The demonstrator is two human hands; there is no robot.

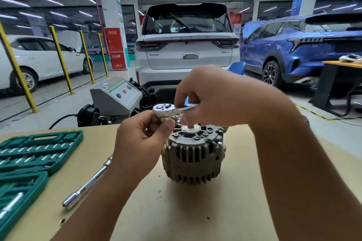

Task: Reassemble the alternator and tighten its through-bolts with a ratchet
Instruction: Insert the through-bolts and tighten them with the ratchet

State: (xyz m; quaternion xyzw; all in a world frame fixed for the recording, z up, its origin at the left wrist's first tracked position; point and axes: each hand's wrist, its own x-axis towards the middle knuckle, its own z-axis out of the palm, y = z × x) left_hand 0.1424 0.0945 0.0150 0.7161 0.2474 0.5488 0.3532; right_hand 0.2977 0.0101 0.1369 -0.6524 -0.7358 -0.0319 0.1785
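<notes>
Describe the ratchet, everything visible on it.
The ratchet is polished, chrome-looking metal with a rounded head that carries a small dark switch on its top face. It is held roughly level above the alternator, head pointing left. The left hand pinches the head's underside; whether a socket hangs there cannot be told. The right hand is curled around the handle, hiding most of it, so its grip cannot be seen. Only the two hands visibly touch it.
</notes>
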